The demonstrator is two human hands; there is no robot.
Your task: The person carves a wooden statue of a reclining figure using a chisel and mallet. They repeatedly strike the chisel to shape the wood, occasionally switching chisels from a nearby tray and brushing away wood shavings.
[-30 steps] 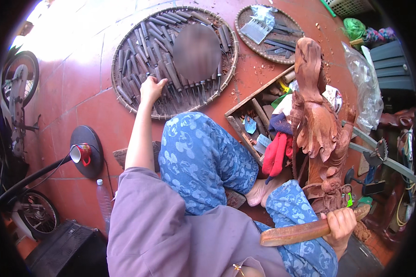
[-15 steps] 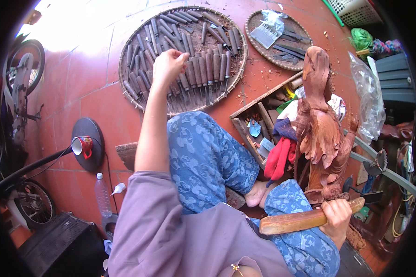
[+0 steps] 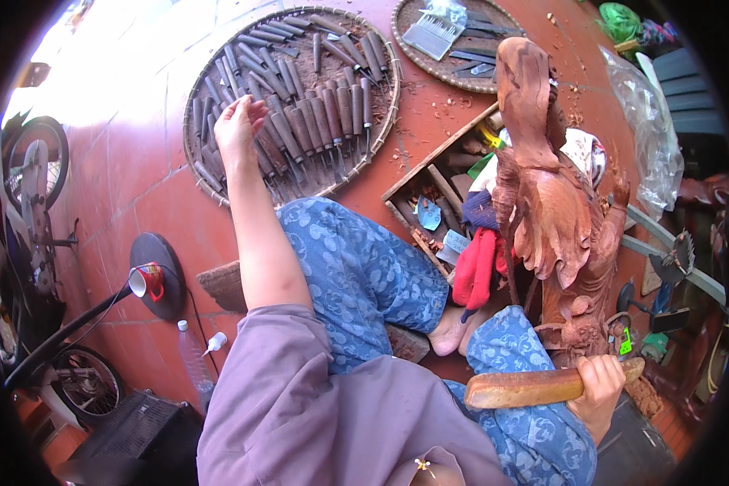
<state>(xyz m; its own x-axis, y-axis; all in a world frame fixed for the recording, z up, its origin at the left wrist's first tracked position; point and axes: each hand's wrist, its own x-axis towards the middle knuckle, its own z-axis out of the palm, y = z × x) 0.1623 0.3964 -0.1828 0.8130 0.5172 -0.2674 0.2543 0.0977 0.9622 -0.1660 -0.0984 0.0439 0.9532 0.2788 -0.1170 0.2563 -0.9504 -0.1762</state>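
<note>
My left hand [image 3: 241, 128] hovers over the left part of a round woven tray [image 3: 393, 109], its fingers loosely bent and apart, with nothing visible in them. Wood-handled carving chisels [image 3: 304, 125] lie in rows on this tray, close below and beside the hand. My right hand [image 3: 599, 394] is wrapped round one end of a long, bar-shaped wooden mallet [image 3: 514, 390], which lies level across my right knee. Just beyond that hand stands a reddish-brown wood carving [image 3: 549, 223] with flowing, leaf-like folds, upright and close to my right leg.
A smaller woven tray [image 3: 517, 20] holds flat blades and a clear plastic case [image 3: 434, 34]. Between my knee and the carving sits a wooden box [image 3: 419, 235] with a red cloth [image 3: 476, 271] over its edge. At left are a lamp base [image 3: 168, 292], a cup [image 3: 143, 283] and a bottle [image 3: 194, 364].
My left hand has moved left across the chisel tray and its fingers have loosened. The view has shifted somewhat. My right hand keeps its hold on the mallet.
</note>
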